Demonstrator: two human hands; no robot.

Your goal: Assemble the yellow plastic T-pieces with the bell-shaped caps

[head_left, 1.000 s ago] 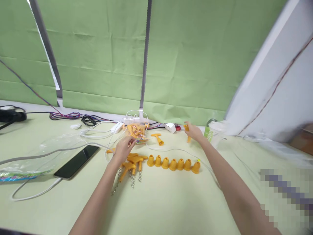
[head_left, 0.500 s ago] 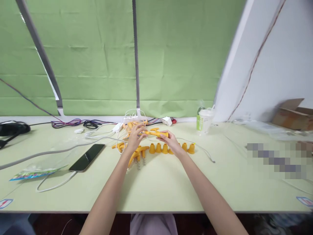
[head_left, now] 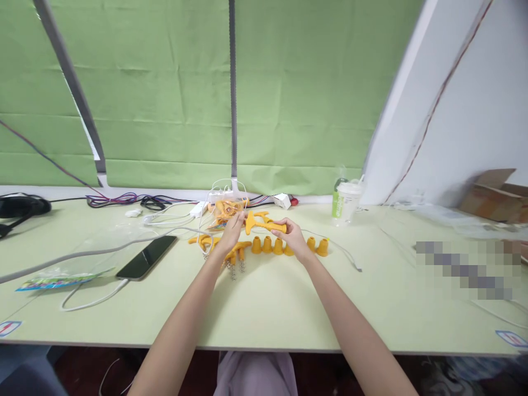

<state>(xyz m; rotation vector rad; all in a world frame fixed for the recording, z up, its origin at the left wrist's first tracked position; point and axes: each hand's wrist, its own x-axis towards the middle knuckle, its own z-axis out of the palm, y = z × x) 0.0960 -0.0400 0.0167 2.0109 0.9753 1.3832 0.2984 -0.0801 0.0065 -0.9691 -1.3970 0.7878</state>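
Observation:
My right hand (head_left: 292, 235) grips a yellow T-handled corkscrew (head_left: 250, 222) by the cone-shaped yellow piece at its right end. Its handle points left, toward my left hand (head_left: 233, 233), whose fingers are stretched out right beside it; whether they touch it I cannot tell. Below my left hand lies a pile of yellow T-handled corkscrews (head_left: 236, 251) with metal spirals showing. Several yellow cone-shaped caps (head_left: 267, 245) stand in a row on the table, partly hidden by my right hand. Another yellow handle piece (head_left: 260, 214) is behind the held corkscrew.
A clear bag of yellow parts (head_left: 227, 210) lies behind my left hand among white cables. Left are a phone (head_left: 147, 257) on a charging cable and a plastic bag (head_left: 61, 280). A lidded cup (head_left: 348, 202) and a cardboard box (head_left: 495, 195) stand on the right.
The held corkscrew's T-handle has turned and now shows clearly. My left hand's fingers have gone from curled around the handle end to straightened beside it. My right hand keeps its hold.

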